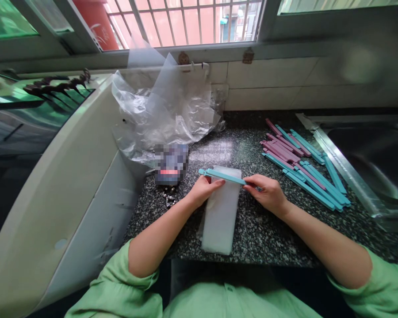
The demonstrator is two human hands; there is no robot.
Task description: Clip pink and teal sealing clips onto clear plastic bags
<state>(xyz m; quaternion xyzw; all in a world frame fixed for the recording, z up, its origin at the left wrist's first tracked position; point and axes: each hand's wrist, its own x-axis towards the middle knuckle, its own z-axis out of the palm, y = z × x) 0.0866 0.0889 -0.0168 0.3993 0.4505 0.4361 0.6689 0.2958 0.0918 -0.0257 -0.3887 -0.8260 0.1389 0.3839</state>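
Observation:
A teal sealing clip (223, 176) lies across the top end of a stack of clear plastic bags (220, 221) on the speckled granite counter (268, 229). My left hand (203, 190) rests on the left edge of the bags, its fingers curled under the clip. My right hand (268, 192) pinches the clip's right end. To the right, a heap of several teal and pink clips (301, 165) is spread on the counter.
Crumpled clear plastic wrap (166, 110) lies at the back left, with a dark packet (170, 163) in front of it. A steel sink (371, 154) is at the right. A white appliance (63, 185) borders the counter on the left, below a barred window (185, 20).

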